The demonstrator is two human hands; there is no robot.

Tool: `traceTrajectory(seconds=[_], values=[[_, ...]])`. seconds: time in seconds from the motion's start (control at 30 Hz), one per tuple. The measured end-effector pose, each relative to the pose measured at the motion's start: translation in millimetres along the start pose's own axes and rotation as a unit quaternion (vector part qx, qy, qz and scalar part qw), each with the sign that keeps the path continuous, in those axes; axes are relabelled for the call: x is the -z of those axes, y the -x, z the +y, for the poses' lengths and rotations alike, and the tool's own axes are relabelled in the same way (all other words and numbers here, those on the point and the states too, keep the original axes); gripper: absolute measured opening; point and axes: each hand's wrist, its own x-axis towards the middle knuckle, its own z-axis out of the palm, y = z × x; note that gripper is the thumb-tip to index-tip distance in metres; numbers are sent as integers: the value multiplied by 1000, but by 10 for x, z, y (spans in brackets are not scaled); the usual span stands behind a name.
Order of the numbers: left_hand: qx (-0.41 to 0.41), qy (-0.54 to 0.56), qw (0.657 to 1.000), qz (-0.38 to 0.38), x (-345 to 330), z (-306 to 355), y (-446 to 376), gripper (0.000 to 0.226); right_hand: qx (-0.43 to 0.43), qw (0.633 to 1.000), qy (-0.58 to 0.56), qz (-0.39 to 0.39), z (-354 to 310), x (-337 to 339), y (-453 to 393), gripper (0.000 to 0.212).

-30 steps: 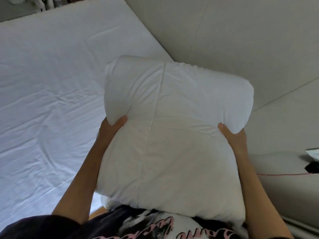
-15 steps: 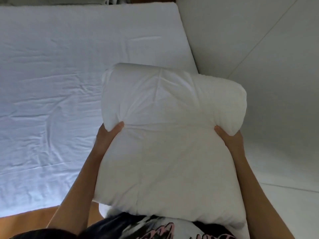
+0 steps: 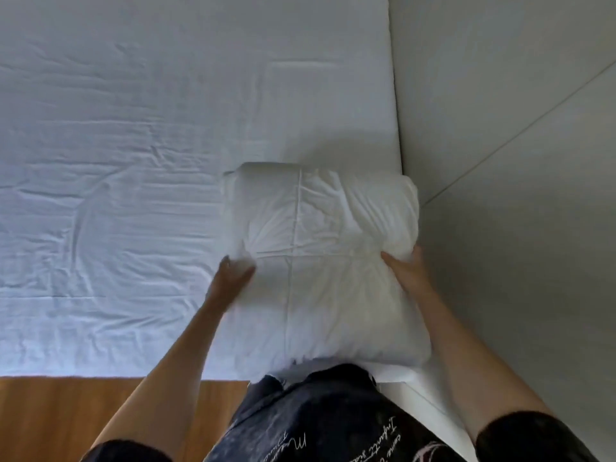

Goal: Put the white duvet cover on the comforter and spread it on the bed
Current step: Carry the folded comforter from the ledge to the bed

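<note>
Fingers of both hands, left hand (image 3: 233,278) and right hand (image 3: 405,270), curl into the folded comforter (image 3: 325,261) from its 2 sides; its long axis runs away from the person, over the bed (image 3: 133,161).

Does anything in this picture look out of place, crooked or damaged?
Nothing looks damaged. The folded comforter lies at the bed's right corner by the wall, held by the left hand and right hand. The sheet is only wrinkled.
</note>
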Motion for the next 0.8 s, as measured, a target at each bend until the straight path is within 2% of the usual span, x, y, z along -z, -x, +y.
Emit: traceTrajectory(seconds=[0.1,0.13,0.2,0.3,0.37,0.47,0.57,0.6,0.7,0.73,0.8], values=[[82,-107,978,-162,-548,-362,193,85,-40,974,186,-125,406,-353,-16,115],[87,-134,974,-163,-668,-376,283,90,-21,961,246,-126,483,-433,74,110],[78,-158,979,-103,-829,-411,382,86,27,951,296,-87,592,-524,191,96],[96,-86,990,-53,-789,-348,345,67,36,958,272,-78,643,-501,123,81],[95,-60,993,-39,-745,-386,289,64,20,964,257,-64,690,-430,52,78],[155,-36,986,-54,-672,-437,78,85,-34,985,163,-40,729,-325,-27,95],[197,37,976,-87,-624,-479,-116,103,-89,993,75,-20,775,-279,-147,108],[198,67,973,-96,-624,-530,-155,101,-104,993,55,-20,786,-272,-188,113],[194,139,961,-136,-629,-583,-197,55,-134,991,19,-26,931,-242,-339,143],[198,153,956,-153,-636,-611,-214,51,-138,990,4,-33,1041,-226,-412,149],[223,176,939,-192,-631,-646,-233,68,-149,987,-26,-49,1148,-211,-472,151]])
